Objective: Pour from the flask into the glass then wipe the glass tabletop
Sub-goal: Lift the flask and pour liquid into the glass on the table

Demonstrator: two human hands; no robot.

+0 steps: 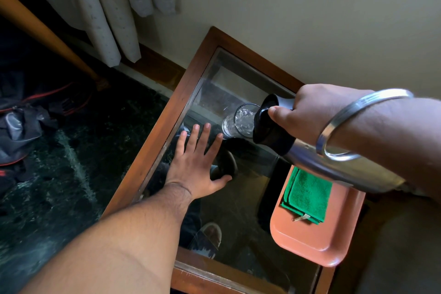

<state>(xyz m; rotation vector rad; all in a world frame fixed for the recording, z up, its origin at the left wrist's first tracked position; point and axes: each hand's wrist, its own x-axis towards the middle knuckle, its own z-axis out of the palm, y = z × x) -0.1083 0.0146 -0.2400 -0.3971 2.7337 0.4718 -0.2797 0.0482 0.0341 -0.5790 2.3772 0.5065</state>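
Note:
A steel flask (334,164) with a black top is tipped to the left, its spout over the rim of a clear glass (241,120) standing on the glass tabletop (238,198). My right hand (307,112) grips the flask's black handle, thumb on the lid. My left hand (198,162) lies flat on the tabletop with fingers spread, just left of the glass; its thumb touches a dark round cap (225,166). A folded green cloth (307,196) rests on an orange tray (317,241) at the table's right side.
The table has a wooden frame (167,126) and stands against a pale wall (310,19). Curtains (114,7) hang at the back left. Dark bags with red cords (28,122) lie on the green marbled floor to the left.

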